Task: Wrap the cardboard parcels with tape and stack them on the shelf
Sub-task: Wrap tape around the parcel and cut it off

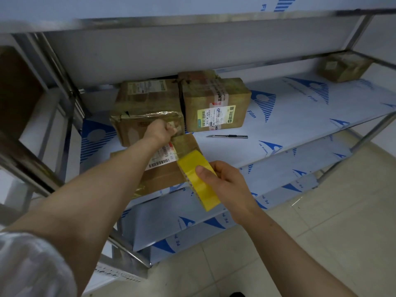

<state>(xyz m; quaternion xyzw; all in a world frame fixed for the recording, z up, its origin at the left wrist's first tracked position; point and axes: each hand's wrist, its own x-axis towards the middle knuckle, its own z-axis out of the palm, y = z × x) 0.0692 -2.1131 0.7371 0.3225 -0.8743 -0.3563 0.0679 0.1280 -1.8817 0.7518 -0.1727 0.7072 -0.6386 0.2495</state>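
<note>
taping step: the left hand's [160,132] grip is tight on the tape end [172,126] above the parcel [164,176] on the shelf [300,116], the right hand [228,186] curls round the yellow roll [204,195]; next, i think, press it flat

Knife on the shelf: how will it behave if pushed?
The knife looks slim and metal: probably stiff and light. Flat on the glossy shelf, it would likely slide, not roll, and be awkward to pinch.
</note>
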